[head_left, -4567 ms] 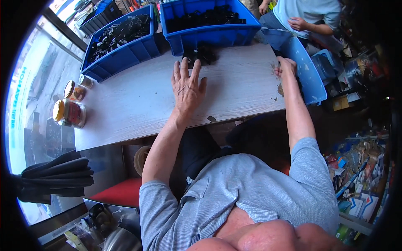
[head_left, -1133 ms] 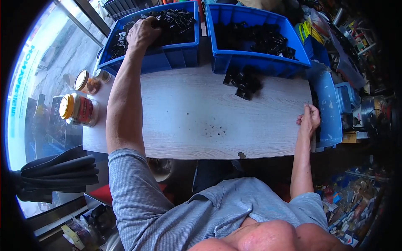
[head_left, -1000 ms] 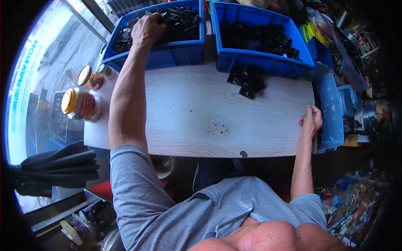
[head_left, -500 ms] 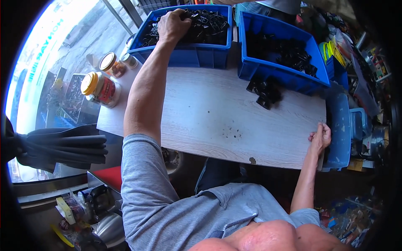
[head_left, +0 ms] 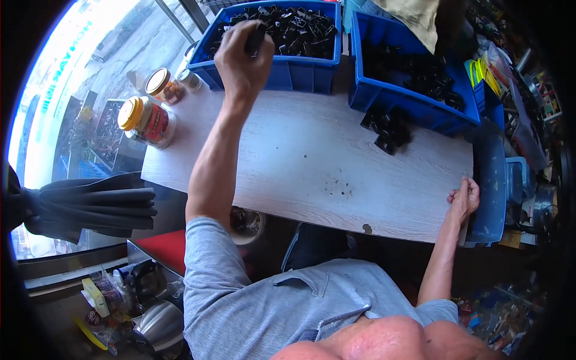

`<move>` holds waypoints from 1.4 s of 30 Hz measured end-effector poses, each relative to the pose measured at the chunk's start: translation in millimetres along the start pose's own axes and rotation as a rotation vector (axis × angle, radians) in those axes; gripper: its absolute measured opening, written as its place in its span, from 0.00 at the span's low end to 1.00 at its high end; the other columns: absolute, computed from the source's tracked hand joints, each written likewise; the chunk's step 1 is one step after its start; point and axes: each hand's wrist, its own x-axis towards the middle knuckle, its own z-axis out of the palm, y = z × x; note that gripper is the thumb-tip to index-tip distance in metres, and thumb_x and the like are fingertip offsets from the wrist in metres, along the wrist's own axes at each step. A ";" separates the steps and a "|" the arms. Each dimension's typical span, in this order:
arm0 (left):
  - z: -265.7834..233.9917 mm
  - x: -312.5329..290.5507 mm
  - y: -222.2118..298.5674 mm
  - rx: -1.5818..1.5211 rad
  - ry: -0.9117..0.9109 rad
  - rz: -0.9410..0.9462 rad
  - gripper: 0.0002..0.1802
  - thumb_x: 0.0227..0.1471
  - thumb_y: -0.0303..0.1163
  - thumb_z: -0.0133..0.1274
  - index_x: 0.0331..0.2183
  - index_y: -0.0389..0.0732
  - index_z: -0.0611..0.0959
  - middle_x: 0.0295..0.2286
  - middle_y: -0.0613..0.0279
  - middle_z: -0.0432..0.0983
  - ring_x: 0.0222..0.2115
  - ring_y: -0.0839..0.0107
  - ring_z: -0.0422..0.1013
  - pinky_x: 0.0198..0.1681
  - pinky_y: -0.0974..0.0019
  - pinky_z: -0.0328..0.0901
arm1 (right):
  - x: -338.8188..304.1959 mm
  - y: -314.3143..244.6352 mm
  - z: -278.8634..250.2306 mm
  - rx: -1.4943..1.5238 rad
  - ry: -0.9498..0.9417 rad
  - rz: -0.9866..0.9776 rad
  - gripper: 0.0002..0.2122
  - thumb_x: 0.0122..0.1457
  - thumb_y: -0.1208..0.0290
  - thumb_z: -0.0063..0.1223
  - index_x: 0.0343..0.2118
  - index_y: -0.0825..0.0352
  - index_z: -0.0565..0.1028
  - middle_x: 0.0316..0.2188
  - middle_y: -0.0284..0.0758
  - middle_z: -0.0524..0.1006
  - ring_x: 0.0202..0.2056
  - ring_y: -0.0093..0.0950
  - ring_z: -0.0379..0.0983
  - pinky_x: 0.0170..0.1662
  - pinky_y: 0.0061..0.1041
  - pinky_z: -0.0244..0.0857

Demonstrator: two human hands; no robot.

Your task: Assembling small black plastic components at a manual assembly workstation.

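Note:
My left hand (head_left: 243, 57) is raised over the near side of a blue crate (head_left: 300, 75), its fingers closed around a small black plastic piece (head_left: 256, 39). Many similar black pieces (head_left: 291, 27) fill that crate. At the right edge of the pale wood-grain table (head_left: 282, 180), my right hand (head_left: 465, 198) rests with curled fingers; what they pinch, if anything, is too small to make out. A loose heap of black parts (head_left: 390, 132) lies on the table in front of a second blue crate (head_left: 414, 99), which holds more dark pieces.
Left on the table stand a yellow-lidded jar (head_left: 150, 123), another jar (head_left: 165, 87) and a small container (head_left: 190, 80). A blue bin (head_left: 489, 192) sits against the table's right end. Pale cloth (head_left: 417, 21) hangs over the second crate's far side. A dark curtain (head_left: 90, 204) is at left.
My left hand has drawn back from inside the left crate toward me, now with a black plastic piece in its grip. My right hand stays at the table edge. The view has shifted slightly.

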 end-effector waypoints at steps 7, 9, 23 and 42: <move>-9.3 -103.7 15.2 0.142 -0.320 -0.069 0.18 0.45 0.24 0.63 0.42 0.40 0.85 0.45 0.49 0.79 0.41 0.52 0.79 0.43 0.57 0.75 | 1.3 -1.7 -3.2 -0.023 0.007 0.006 0.10 0.63 0.65 0.58 0.42 0.65 0.78 0.15 0.28 0.69 0.17 0.16 0.66 0.18 0.16 0.61; -8.2 -116.9 15.6 0.193 -0.426 -0.118 0.19 0.46 0.27 0.63 0.43 0.44 0.85 0.46 0.52 0.78 0.46 0.46 0.75 0.48 0.49 0.72 | 1.1 -1.3 -2.0 0.014 -0.004 0.001 0.09 0.63 0.66 0.59 0.41 0.65 0.78 0.15 0.28 0.68 0.17 0.16 0.66 0.18 0.16 0.60; 1.4 -111.3 21.1 0.320 -0.333 0.040 0.23 0.50 0.42 0.62 0.49 0.52 0.82 0.53 0.51 0.71 0.58 0.46 0.61 0.57 0.40 0.57 | 1.7 1.5 -0.6 0.081 -0.022 -0.001 0.09 0.62 0.66 0.60 0.40 0.65 0.77 0.14 0.26 0.66 0.16 0.17 0.66 0.17 0.16 0.60; 123.5 31.3 -33.8 0.494 -0.778 0.059 0.43 0.41 0.60 0.62 0.61 0.69 0.72 0.63 0.51 0.61 0.64 0.36 0.54 0.58 0.25 0.56 | 2.5 5.0 -1.6 0.077 -0.012 0.005 0.09 0.63 0.66 0.59 0.41 0.65 0.76 0.15 0.26 0.66 0.15 0.16 0.65 0.16 0.16 0.59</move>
